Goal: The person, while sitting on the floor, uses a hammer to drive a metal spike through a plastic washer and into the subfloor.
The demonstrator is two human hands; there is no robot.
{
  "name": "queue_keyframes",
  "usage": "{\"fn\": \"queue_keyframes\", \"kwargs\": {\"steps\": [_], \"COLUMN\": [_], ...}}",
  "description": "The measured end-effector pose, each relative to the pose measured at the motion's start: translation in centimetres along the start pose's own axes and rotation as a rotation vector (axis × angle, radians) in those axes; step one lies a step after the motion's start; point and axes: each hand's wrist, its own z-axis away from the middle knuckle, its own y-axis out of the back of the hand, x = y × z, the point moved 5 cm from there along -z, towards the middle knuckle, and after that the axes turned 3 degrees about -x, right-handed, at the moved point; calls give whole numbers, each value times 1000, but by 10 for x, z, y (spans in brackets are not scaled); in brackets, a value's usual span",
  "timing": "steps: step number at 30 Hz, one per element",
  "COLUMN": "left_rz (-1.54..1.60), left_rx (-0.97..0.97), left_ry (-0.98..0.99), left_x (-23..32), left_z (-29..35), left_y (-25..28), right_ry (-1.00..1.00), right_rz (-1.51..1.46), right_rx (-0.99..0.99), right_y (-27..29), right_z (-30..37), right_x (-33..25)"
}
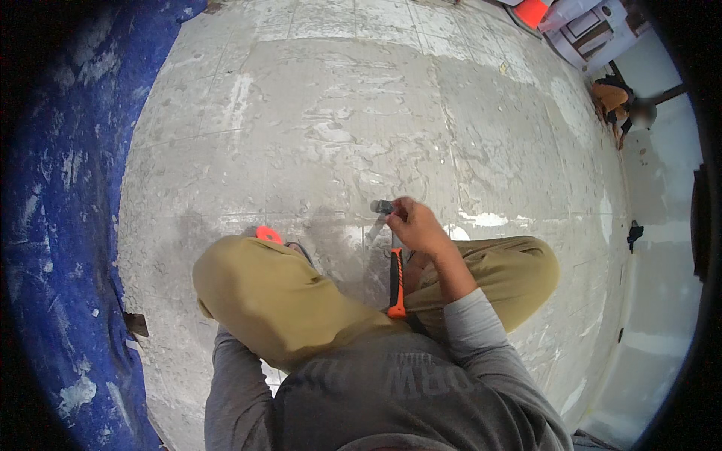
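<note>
The head view looks straight down on a person who squats on a rough grey floor point(338, 113). Nearest, at 6 o'clock, is the grey long-sleeved shirt point(391, 391), and just above it the two knees in tan trousers point(278, 293) spread to 8 o'clock and to 3 o'clock. The left arm goes down under the left knee, at about 7 o'clock, and the left hand is hidden there, so I cannot tell if it is open or closed.

Between the knees stands a hammer point(395, 282) with an orange and black handle. Its handle runs almost upright in the picture, from the lap up to the middle. The right hand point(416, 225) is closed around the upper part of the handle, just under the grey metal head point(381, 206), which points to 9 o'clock and lies on or just above the floor; which of the two I cannot tell.

Just beside the left knee, at about 10 o'clock from the hammer, a small orange thing point(268, 234) shows on the floor, half covered by the trousers.

Farther out, a blue sheet point(68, 225) with white stains fills the side at 9 o'clock. A white wall point(662, 248) bends along 3 o'clock. Far away, at 1 o'clock, another person point(618, 105) in orange clothes crouches near the wall, and an orange object point(531, 12) with pale boards point(587, 30) lies at the top edge.
</note>
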Motion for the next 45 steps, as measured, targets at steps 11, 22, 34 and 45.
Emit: {"fn": "queue_keyframes", "kwargs": {"steps": [11,22,34,45], "left_rz": [-93,-506,-683,-1011], "left_rx": [86,279,-45,-261], "left_ry": [-227,-511,-580,-381], "left_x": [121,338,436,372], "left_z": [-3,30,5,-20], "left_y": [47,181,91,59], "right_ry": [1161,1468,1422,1122], "right_rz": [-829,-1102,-938,-681], "right_rx": [-236,-407,-140,-32], "right_y": [123,114,135,111], "right_z": [149,188,144,134], "right_x": [-181,-159,-178,-168]}}
